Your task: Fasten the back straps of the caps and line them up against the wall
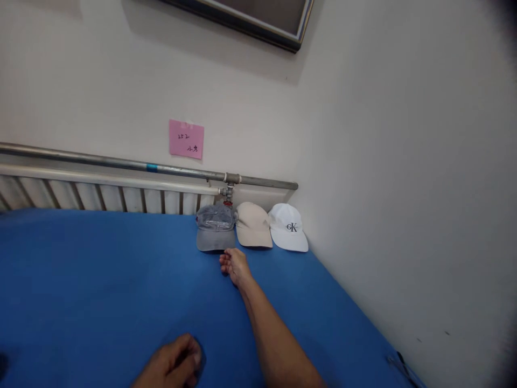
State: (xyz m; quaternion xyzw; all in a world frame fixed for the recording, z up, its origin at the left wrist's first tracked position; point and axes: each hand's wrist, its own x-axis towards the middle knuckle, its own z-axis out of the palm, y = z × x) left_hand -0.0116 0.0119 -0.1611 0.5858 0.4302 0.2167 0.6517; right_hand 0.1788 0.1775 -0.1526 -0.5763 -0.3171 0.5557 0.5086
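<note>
Three baseball caps stand side by side at the back of a blue surface [100, 291]: a grey cap [216, 226], a beige cap [253, 223] and a white cap [287, 229] with dark letters. My right hand [235, 265] reaches out to the front edge of the grey cap's brim. Its fingers are loosely bent and apart, with nothing visible in them; whether it touches the brim I cannot tell. Nearer to me, my left hand [173, 362] hovers low over the blue surface, fingers curled in and holding nothing I can see.
Behind the caps run a metal pipe [100, 160] and a white radiator [111, 197]. On the wall hangs a pink note [186, 139] below a framed panel [262, 16]. A bare wall [396, 188] bounds the right side. Some dark thin object [404, 369] lies at the lower right.
</note>
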